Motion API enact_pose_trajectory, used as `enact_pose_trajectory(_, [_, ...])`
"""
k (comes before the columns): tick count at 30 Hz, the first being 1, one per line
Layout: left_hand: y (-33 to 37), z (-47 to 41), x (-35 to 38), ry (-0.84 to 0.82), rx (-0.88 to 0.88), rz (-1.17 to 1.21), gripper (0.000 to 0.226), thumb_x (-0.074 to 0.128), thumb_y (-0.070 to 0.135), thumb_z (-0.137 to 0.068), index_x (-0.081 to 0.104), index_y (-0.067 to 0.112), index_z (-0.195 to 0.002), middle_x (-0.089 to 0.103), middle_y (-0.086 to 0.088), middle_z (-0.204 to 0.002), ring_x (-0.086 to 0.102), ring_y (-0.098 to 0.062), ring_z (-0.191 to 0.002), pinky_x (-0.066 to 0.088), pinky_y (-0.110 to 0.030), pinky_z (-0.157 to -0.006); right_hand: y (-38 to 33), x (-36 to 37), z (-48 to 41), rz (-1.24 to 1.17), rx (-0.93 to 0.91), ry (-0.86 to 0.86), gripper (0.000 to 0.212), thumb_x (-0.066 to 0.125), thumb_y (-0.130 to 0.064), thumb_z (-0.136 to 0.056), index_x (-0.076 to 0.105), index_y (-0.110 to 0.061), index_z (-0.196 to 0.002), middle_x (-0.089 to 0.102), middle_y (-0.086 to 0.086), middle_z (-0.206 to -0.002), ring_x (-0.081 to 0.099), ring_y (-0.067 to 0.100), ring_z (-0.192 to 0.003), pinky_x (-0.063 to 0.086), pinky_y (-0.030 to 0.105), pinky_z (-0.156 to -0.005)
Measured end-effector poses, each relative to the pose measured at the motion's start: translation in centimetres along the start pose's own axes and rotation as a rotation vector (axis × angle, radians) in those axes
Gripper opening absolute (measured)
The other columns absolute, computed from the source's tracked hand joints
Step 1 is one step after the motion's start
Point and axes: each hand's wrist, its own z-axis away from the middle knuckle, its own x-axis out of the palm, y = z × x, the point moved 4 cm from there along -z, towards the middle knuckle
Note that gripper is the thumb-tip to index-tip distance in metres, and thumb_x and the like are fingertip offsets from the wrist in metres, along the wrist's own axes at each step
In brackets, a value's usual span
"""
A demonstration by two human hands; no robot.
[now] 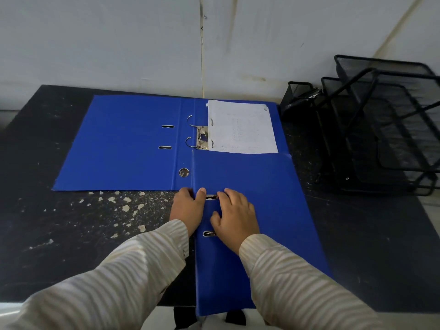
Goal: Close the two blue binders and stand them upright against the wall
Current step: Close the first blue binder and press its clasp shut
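Head view: closed blue binder [262, 198] flat on dark worktop [71, 234], overlapping open blue binder [119, 144] near wall [95, 44]. Left grip [187, 208] curled round closed binder's spine edge, thumb on cover. Right grip [235, 216] spread flat, pressing cover. Mesh trays [385, 120] at right.

Your scuffed black table [71, 234] carried an open blue binder [119, 144] along its back edge, a closed blue binder [262, 182] overhanging its front edge, and mesh trays [385, 129] at its back right corner.
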Motion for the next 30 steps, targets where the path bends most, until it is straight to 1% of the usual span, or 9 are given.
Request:
enact_pose_trajectory(3, [0.3, 0.5, 0.3, 0.049, 0.010, -0.045, 0.039, 0.045, 0.043, -0.094, 0.052, 0.007, -0.104, 0.052, -0.012, -0.112, 0.054, -0.031, -0.097, 0.043, -0.040, -0.082, 0.1, -0.2, -0.1, 0.000, -0.015, -0.020, 0.049, 0.044, -0.032, -0.087, 0.041, -0.016, -0.133, 0.039, 0.002, -0.144, 0.032, 0.022, -0.133, 0.029, 0.039, -0.106])
enact_pose_trajectory(7, [0.4, 0.7, 0.3, 0.046, 0.011, -0.052, 0.041, 0.043, 0.044, -0.095, 0.052, 0.006, -0.107, 0.051, -0.013, -0.116, 0.053, -0.033, -0.102, 0.044, -0.046, -0.090, 0.6, -0.6, -0.2, -0.018, -0.024, -0.064, 0.050, 0.045, -0.033, -0.090, 0.039, -0.019, -0.138, 0.035, 0.000, -0.147, 0.029, 0.021, -0.134, 0.027, 0.041, -0.108])
enact_pose_trajectory(9, [0.4, 0.8, 0.2, 0.036, 0.014, -0.048, 0.042, 0.042, 0.044, -0.095, 0.051, 0.005, -0.109, 0.051, -0.013, -0.118, 0.053, -0.033, -0.103, 0.044, -0.046, -0.090, 1.0, -0.6, 0.3, -0.008, -0.022, -0.077, 0.051, 0.043, -0.034, -0.091, 0.036, -0.023, -0.141, 0.032, -0.001, -0.149, 0.027, 0.020, -0.136, 0.025, 0.042, -0.108])
enact_pose_trajectory(12, [0.4, 1.0, 0.1, 0.026, 0.034, -0.032, 0.043, 0.042, 0.045, -0.096, 0.051, 0.006, -0.109, 0.051, -0.013, -0.117, 0.052, -0.033, -0.104, 0.042, -0.042, -0.089, 1.6, -0.3, 2.3, -0.007, -0.009, -0.064, 0.048, 0.040, -0.035, -0.093, 0.037, -0.026, -0.140, 0.032, -0.002, -0.149, 0.028, 0.020, -0.134, 0.025, 0.040, -0.107])
enact_pose_trajectory(16, [-0.3, 1.3, -0.2, -0.048, 0.045, 0.125, 0.050, 0.043, 0.047, -0.096, 0.054, 0.006, -0.122, 0.054, -0.014, -0.124, 0.056, -0.033, -0.111, 0.046, -0.051, -0.097, 1.8, 0.4, 5.0, 0.005, -0.023, -0.070, 0.048, 0.038, -0.038, -0.095, 0.034, -0.027, -0.141, 0.031, -0.003, -0.150, 0.028, 0.021, -0.133, 0.027, 0.040, -0.105])
enact_pose_trajectory(18, [-0.8, 2.2, -0.2, -0.081, 0.057, 0.218, 0.044, 0.045, 0.044, -0.096, 0.056, 0.012, -0.124, 0.057, -0.015, -0.125, 0.058, -0.034, -0.112, 0.047, -0.054, -0.097, 1.7, 0.6, 5.8, 0.010, -0.037, -0.072, 0.049, 0.037, -0.040, -0.095, 0.033, -0.026, -0.142, 0.030, -0.002, -0.150, 0.028, 0.021, -0.133, 0.028, 0.040, -0.105])
enact_pose_trajectory(21, [-1.5, 3.9, 0.2, -0.083, 0.136, 0.253, 0.033, 0.045, 0.035, -0.097, 0.057, 0.020, -0.124, 0.062, -0.011, -0.121, 0.059, -0.032, -0.111, 0.047, -0.054, -0.096, 1.5, 0.6, 6.0, 0.017, -0.053, -0.079, 0.050, 0.037, -0.040, -0.095, 0.031, -0.024, -0.143, 0.029, -0.001, -0.151, 0.027, 0.023, -0.134, 0.028, 0.041, -0.105])
enact_pose_trajectory(23, [-1.8, 4.7, 0.4, -0.071, 0.151, 0.277, 0.030, 0.045, 0.031, -0.097, 0.057, 0.023, -0.124, 0.063, -0.009, -0.120, 0.058, -0.031, -0.112, 0.047, -0.054, -0.096, 1.5, 0.5, 5.8, 0.018, -0.067, -0.088, 0.050, 0.038, -0.039, -0.095, 0.032, -0.023, -0.142, 0.029, 0.000, -0.151, 0.027, 0.023, -0.133, 0.029, 0.040, -0.106])
enact_pose_trajectory(30, [-1.9, 4.9, 0.5, -0.063, 0.126, 0.290, 0.032, 0.045, 0.031, -0.098, 0.055, 0.022, -0.127, 0.061, -0.011, -0.123, 0.057, -0.031, -0.115, 0.046, -0.053, -0.099, 1.5, 0.2, 5.4, 0.028, -0.109, -0.099, 0.049, 0.042, -0.037, -0.095, 0.035, -0.020, -0.140, 0.033, 0.004, -0.148, 0.033, 0.027, -0.127, 0.035, 0.039, -0.103])
